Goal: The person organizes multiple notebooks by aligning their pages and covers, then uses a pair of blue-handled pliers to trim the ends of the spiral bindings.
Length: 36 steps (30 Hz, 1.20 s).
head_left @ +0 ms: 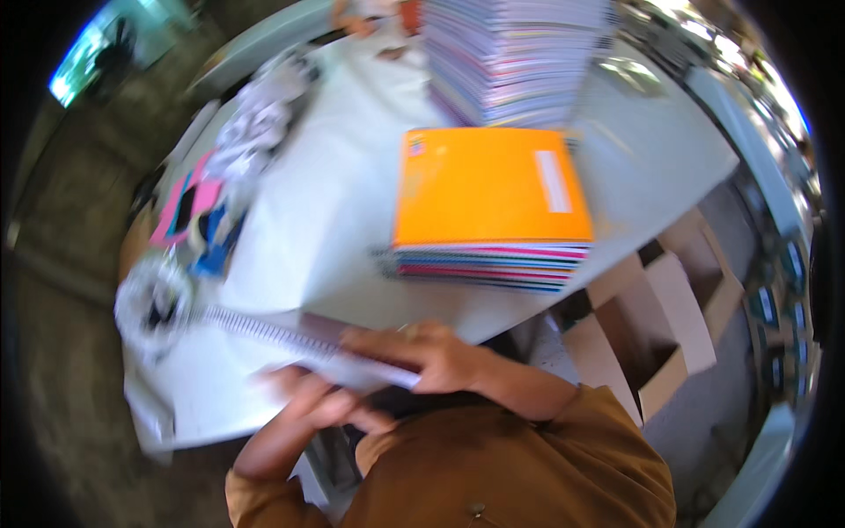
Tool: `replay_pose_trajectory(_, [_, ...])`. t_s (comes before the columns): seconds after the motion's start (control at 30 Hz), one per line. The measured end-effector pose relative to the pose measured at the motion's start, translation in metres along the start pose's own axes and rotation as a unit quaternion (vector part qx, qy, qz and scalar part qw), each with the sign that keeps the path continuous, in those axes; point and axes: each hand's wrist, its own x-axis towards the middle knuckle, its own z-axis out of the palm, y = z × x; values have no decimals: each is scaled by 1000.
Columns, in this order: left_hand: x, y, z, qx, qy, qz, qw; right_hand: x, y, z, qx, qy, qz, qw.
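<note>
My right hand (431, 356) is closed on the edge of a thin notebook (330, 327) with a dark cover, held nearly edge-on just over the table's near side. A spiral wire coil (264, 331) runs along the notebook's edge and stretches out to the left, towards a roll of clear plastic (154, 304). Below the coil, close to the notebook, my left hand (312, 400) is smeared by motion, so its fingers cannot be made out. Beyond my hands lies a stack of spiral notebooks with an orange one (488, 189) on top.
A tall stack of notebooks (515, 66) stands at the back of the white table (290, 229). Crumpled plastic (260, 114), a pink sheet (207, 194) and a blue tape dispenser (216, 246) lie on the left. Open cardboard boxes (629, 339) sit below the right edge. Another person's hand (356, 25) shows at the far edge.
</note>
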Motion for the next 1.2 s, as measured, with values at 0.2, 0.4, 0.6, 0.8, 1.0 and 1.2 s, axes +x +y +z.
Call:
replay_pose_trajectory(0.2, [47, 0, -4, 2, -22, -69, 997, 3, 2, 8, -21, -2, 4, 1000])
replay_pose_trajectory(0.4, [89, 0, -34, 102, 226, -29, 968, -8, 10, 17, -40, 31, -32, 998])
replay_pose_trajectory(0.6, [-37, 6, 13, 32, 35, -71, 996, 8, 14, -7, 22, -2, 46, 999])
replay_pose_trajectory(0.8, [-9, 30, 19, 31, 6, -71, 997, 31, 14, -8, 46, 14, 5, 999])
replay_pose_trajectory(1.0, [60, 25, -16, 131, 89, -126, 979, 44, 11, 8, 60, -57, -30, 996])
replay_pose_trajectory(1.2, [52, 40, -58, -53, -142, -247, 957, 50, 9, 22, 134, -148, 83, 976])
